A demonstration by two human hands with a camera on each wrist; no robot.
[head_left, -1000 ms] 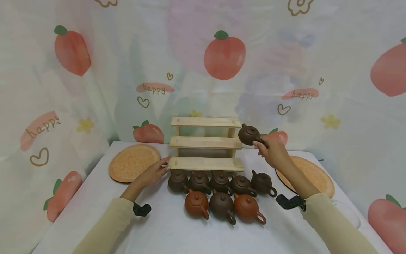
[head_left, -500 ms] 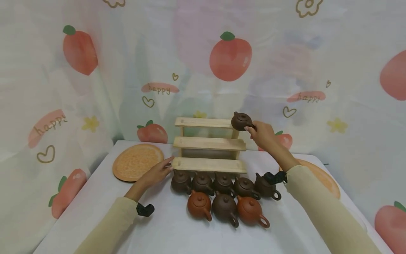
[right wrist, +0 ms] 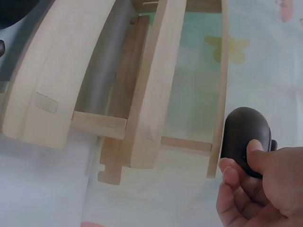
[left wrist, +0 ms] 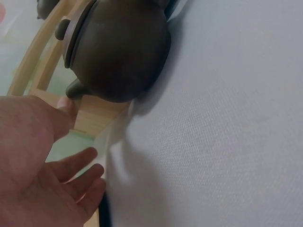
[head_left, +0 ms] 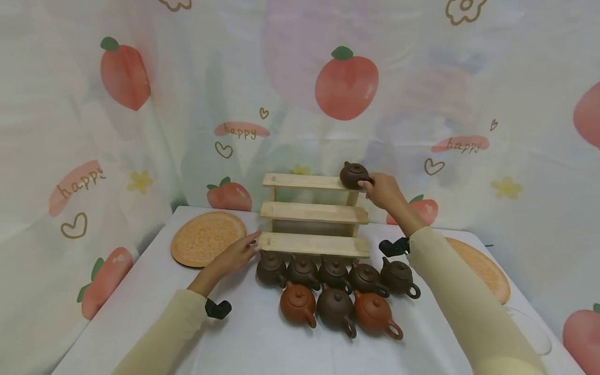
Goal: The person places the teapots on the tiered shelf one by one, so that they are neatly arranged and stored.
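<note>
1. The left hand (head_left: 233, 255) lies flat with straight fingers, touching the left end of the wooden rack's (head_left: 313, 212) bottom step.
2. Eight teapots (head_left: 335, 291) sit before the rack.
3. The right hand (head_left: 382, 190) pinches the dark teapot (head_left: 353, 174) at the top step's right end.

The right hand (head_left: 382, 190) covers the held teapot's (head_left: 353, 174) handle.
</note>
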